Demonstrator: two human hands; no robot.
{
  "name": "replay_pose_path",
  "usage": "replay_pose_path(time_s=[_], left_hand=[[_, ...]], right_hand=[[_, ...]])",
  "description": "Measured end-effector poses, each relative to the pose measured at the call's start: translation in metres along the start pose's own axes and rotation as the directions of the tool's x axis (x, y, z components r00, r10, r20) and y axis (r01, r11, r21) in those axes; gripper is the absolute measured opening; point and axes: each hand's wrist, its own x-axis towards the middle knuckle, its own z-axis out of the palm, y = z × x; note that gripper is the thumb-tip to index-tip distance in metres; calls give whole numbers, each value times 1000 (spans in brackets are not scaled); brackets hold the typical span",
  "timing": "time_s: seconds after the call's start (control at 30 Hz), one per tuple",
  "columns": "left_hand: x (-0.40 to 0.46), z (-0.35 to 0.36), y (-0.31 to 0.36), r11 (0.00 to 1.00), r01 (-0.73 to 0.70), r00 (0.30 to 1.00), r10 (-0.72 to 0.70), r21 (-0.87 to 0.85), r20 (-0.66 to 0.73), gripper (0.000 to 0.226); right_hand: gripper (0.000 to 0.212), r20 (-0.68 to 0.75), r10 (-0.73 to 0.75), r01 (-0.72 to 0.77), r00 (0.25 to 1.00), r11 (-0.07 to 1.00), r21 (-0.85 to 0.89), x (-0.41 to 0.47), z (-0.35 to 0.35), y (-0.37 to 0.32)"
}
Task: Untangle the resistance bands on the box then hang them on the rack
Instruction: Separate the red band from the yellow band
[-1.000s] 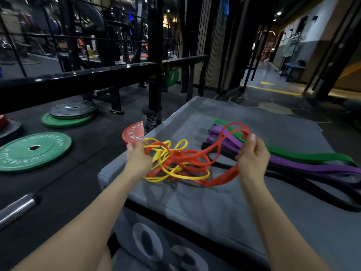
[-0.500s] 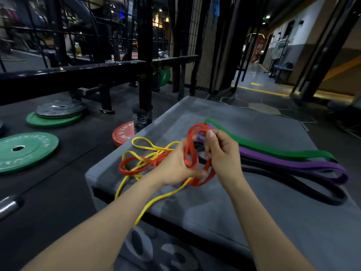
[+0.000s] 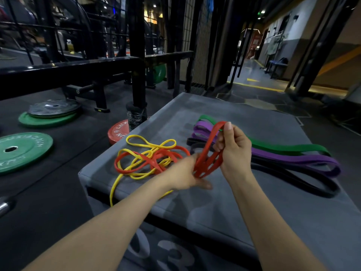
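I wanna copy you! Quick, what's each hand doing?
Left hand: fingers grip the red resistance band.
Right hand: fingers pinch the same band's loop.

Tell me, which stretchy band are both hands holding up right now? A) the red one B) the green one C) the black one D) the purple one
A: the right hand and the left hand both grip loops of the red band, while the green band, purple band and black band lie flat on the box.
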Motion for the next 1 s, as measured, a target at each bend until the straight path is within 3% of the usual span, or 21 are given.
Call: replay_pose_path(time_s=[0.07,0.17,0.27,0.37,0.4,0.47,0.53,0.6,0.67,0.7,0.77,0.83,0.9,1.0], left_hand=[[3,4,-5,974,9,1000,-6,227,-15,36],[3,-7,-14,822,85,990,-4,563,-144,29],[1,-22,-15,780,44,971,114,624,-211,16],[5,-23,-13,796,54,976,85,603,-199,16],[7,-20,-13,794,71,982,52,604,-183,18],[8,-15,-15,775,87,990,4,625,-143,19],[8,-11,-16,744,82,995,-22,663,-97,18],[10,-8,-14,703,51,998,-4,709,-68,18],[15,-2,-7,661,13,997,47,750,-59,20],[18,0,-4,641,6,996,65,768,-62,24],[22,2,-2,648,13,993,81,761,-85,29],[21,0,-7,702,-2,989,108,712,-103,29],[16,-3,-14,664,-27,988,130,747,-79,48],[9,-4,-20,593,7,986,131,805,-105,82]], right_hand=[[36,-97,-6,10,995,999,47,2,-7,0],[35,-245,-20,31,969,999,44,7,-30,-1],[35,-321,-28,27,947,1000,-7,10,-48,1],[36,-353,34,-96,935,983,-159,10,-64,7],[36,-348,59,-173,936,936,-307,9,-70,8],[32,-299,44,-251,953,665,-704,5,-79,6],[29,-134,-95,-87,986,388,-918,-5,-73,-7],[55,208,-85,224,974,319,-921,-16,-55,-21],[80,482,179,454,857,177,-873,-23,-39,-19],[87,513,303,516,803,80,-853,-26,-35,-13],[76,486,387,549,784,-67,-833,-23,-34,-1],[49,451,362,506,816,-69,-860,-19,-38,3],[35,381,360,388,852,57,-920,-20,-41,2],[31,313,346,239,884,240,-941,-20,-35,-1]])
